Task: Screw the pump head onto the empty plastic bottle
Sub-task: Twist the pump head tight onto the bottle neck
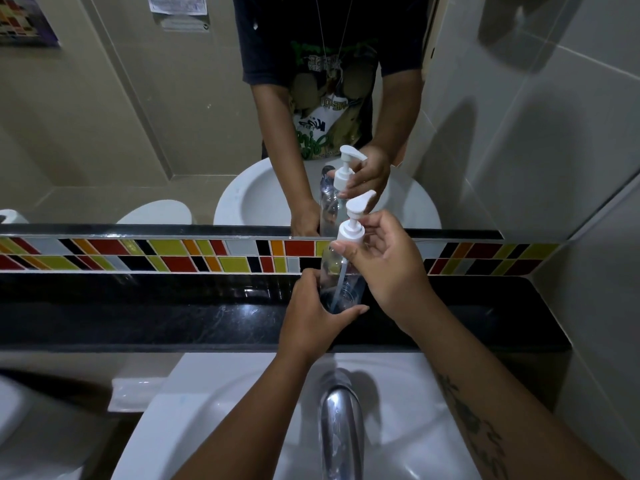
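Note:
A clear empty plastic bottle (pixel 337 268) stands upright on the black ledge (pixel 173 313) behind the sink. My left hand (pixel 311 313) wraps around its lower part. The white pump head (pixel 353 220) sits on the bottle's neck, its dip tube reaching down inside to the bottom. My right hand (pixel 384 261) grips the pump's white collar with thumb and fingertips. The pump's nozzle points up and to the right.
A chrome tap (pixel 341 420) rises over the white sink (pixel 214 410) just below my arms. A band of coloured tiles (pixel 173 254) and a mirror (pixel 138 116) stand behind the ledge; the mirror shows a person's torso and hands. A tiled wall (pixel 588 168) closes the right side.

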A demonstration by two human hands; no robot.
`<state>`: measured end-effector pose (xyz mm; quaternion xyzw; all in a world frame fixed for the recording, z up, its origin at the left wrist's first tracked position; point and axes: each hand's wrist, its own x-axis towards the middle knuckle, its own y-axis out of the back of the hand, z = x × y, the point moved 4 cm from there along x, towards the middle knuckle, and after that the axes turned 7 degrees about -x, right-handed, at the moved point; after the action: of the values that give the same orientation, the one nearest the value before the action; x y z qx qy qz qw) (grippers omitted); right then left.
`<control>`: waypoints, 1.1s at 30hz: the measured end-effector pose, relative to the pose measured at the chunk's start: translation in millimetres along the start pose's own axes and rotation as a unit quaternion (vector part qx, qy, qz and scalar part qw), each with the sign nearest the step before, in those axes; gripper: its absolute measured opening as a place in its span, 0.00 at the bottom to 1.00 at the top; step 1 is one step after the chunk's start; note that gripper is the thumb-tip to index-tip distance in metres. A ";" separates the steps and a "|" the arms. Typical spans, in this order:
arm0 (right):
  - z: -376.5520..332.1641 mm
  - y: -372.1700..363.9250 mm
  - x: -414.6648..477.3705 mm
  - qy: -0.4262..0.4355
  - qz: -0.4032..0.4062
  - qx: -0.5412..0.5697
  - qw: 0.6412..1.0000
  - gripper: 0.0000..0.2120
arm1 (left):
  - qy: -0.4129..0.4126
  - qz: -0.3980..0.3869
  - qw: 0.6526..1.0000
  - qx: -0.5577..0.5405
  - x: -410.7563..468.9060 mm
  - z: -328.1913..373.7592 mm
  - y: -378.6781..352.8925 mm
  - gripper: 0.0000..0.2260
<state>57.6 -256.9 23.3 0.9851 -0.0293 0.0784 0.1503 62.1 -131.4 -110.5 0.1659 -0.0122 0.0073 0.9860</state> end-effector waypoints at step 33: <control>-2.6 6.8 5.3 -0.037 -0.069 -0.004 0.997 0.20 | -0.028 -0.017 0.999 -0.004 1.1 1.4 0.4 0.30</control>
<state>61.9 -262.8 28.6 0.9864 0.0328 0.0312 0.1579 63.2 -131.5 -109.0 0.1621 -0.0374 -0.0143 0.9860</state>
